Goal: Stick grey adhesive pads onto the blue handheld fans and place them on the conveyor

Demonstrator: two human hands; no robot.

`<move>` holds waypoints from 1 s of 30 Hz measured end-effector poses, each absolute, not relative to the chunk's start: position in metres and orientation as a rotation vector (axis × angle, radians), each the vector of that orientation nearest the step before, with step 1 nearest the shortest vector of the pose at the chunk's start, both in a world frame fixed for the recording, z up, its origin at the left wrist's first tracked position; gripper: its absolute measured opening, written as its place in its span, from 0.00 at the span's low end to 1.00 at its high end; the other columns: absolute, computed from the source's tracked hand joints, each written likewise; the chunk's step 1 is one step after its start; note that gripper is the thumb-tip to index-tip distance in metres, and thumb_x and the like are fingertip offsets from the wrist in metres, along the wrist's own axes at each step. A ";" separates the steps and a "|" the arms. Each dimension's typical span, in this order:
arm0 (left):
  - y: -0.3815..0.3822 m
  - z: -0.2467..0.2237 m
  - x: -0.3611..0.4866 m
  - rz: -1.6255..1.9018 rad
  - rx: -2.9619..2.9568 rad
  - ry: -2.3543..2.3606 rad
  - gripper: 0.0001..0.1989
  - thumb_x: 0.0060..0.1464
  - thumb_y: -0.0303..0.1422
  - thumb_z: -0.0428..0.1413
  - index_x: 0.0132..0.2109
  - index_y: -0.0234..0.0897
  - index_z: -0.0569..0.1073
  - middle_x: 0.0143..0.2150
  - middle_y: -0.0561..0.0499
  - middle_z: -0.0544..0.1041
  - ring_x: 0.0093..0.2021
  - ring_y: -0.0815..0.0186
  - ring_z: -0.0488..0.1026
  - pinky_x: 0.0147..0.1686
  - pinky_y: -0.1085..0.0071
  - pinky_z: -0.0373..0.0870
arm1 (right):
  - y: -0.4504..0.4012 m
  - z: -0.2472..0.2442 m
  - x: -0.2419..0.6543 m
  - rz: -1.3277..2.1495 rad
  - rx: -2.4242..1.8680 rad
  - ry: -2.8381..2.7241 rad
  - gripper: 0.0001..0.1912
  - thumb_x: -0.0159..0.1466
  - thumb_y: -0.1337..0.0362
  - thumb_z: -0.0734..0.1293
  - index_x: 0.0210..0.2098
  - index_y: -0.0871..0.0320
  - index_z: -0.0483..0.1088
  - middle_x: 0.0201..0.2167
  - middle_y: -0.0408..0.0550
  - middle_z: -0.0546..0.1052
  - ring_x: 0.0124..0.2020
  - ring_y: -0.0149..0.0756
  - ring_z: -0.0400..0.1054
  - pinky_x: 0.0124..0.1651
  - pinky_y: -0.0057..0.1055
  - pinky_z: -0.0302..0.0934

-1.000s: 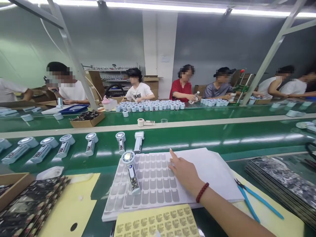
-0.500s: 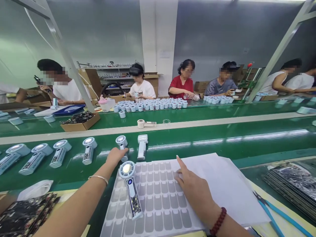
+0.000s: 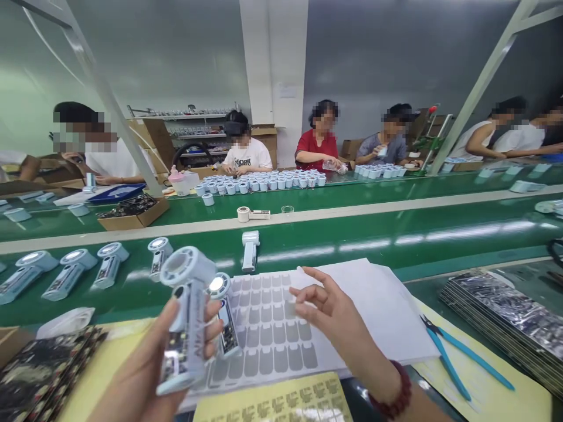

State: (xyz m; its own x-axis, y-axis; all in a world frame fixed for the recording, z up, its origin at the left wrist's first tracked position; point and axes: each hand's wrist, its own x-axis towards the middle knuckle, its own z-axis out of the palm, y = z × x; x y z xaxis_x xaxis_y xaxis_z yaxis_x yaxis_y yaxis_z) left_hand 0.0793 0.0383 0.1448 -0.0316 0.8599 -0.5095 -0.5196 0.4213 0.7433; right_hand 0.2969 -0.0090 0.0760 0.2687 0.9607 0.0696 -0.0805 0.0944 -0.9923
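Observation:
A light blue handheld fan [image 3: 189,328] with a round head and circuitry showing in its handle is gripped in my left hand [image 3: 149,357], raised nearly upright at the front left. Partly hidden behind it, a second handheld fan [image 3: 227,328] lies on the sheet of grey stickers [image 3: 268,334]. My right hand [image 3: 328,302] hovers at the right edge of that sheet, fingers apart and slightly bent, with nothing visible in them. White paper [image 3: 378,310] lies below and beyond this hand. Another fan [image 3: 250,251] rests on the green belt past the sheet.
Several fans [image 3: 109,265] stand in a row on the belt [image 3: 352,234] at left. Blue-handled cutters [image 3: 457,351] and stacked circuit boards [image 3: 497,316] lie right; more boards [image 3: 39,375] lie left. A yellow sticker sheet [image 3: 281,404] is in front. Several people work across the belt.
My left hand has lifted a handheld fan off the belt and brought it close, in front of the sticker sheet. My right hand's fingers have bent more. The yellow sticker sheet now shows more.

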 end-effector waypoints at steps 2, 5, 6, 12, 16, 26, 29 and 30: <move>0.020 0.141 0.093 1.113 0.238 1.067 0.14 0.62 0.29 0.48 0.46 0.30 0.77 0.31 0.41 0.78 0.23 0.64 0.76 0.22 0.69 0.79 | -0.030 0.091 0.273 1.208 -0.979 -0.866 0.34 0.54 0.61 0.77 0.56 0.53 0.61 0.28 0.38 0.78 0.57 0.47 0.71 0.59 0.46 0.63; 0.006 0.140 0.111 1.083 0.020 0.940 0.14 0.65 0.32 0.48 0.46 0.28 0.76 0.26 0.48 0.73 0.17 0.74 0.70 0.18 0.80 0.73 | -0.052 0.102 0.238 1.310 -0.801 -0.788 0.36 0.50 0.67 0.79 0.54 0.53 0.63 0.26 0.37 0.79 0.57 0.48 0.71 0.60 0.47 0.62; 0.003 0.140 0.115 1.064 -0.043 0.902 0.14 0.65 0.32 0.48 0.44 0.28 0.75 0.26 0.50 0.72 0.16 0.75 0.69 0.16 0.83 0.71 | -0.056 0.102 0.228 1.292 -0.781 -0.782 0.34 0.49 0.68 0.78 0.53 0.54 0.64 0.26 0.37 0.79 0.57 0.48 0.71 0.61 0.47 0.61; -0.008 0.140 0.119 1.107 -0.137 0.856 0.07 0.63 0.28 0.51 0.36 0.29 0.71 0.26 0.51 0.70 0.18 0.74 0.70 0.18 0.80 0.73 | -0.059 0.102 0.204 1.202 -0.855 -0.766 0.30 0.48 0.69 0.75 0.50 0.54 0.66 0.25 0.39 0.81 0.59 0.47 0.69 0.64 0.47 0.59; -0.011 0.136 0.115 1.141 -0.142 0.841 0.04 0.61 0.27 0.53 0.37 0.29 0.70 0.26 0.51 0.69 0.19 0.73 0.70 0.18 0.79 0.73 | -0.061 0.106 0.200 1.212 -0.883 -0.778 0.29 0.48 0.69 0.74 0.49 0.55 0.66 0.26 0.40 0.81 0.57 0.46 0.71 0.63 0.45 0.61; -0.014 0.137 0.111 1.128 -0.194 0.846 0.05 0.61 0.28 0.54 0.38 0.29 0.70 0.28 0.51 0.69 0.19 0.74 0.69 0.17 0.80 0.72 | -0.062 0.109 0.196 1.215 -0.935 -0.799 0.27 0.48 0.70 0.73 0.48 0.56 0.67 0.28 0.41 0.83 0.57 0.47 0.71 0.62 0.45 0.63; -0.013 0.136 0.111 1.134 -0.185 0.858 0.04 0.60 0.28 0.55 0.40 0.29 0.71 0.28 0.50 0.70 0.20 0.74 0.70 0.18 0.79 0.73 | -0.061 0.108 0.196 1.212 -0.949 -0.816 0.28 0.49 0.71 0.72 0.48 0.56 0.67 0.28 0.41 0.83 0.56 0.46 0.72 0.62 0.45 0.63; -0.013 0.135 0.112 1.136 -0.181 0.860 0.04 0.60 0.28 0.55 0.40 0.29 0.71 0.29 0.50 0.70 0.20 0.74 0.70 0.18 0.79 0.73 | -0.061 0.108 0.196 1.209 -0.953 -0.821 0.28 0.49 0.71 0.72 0.49 0.56 0.66 0.28 0.41 0.82 0.56 0.46 0.72 0.61 0.44 0.63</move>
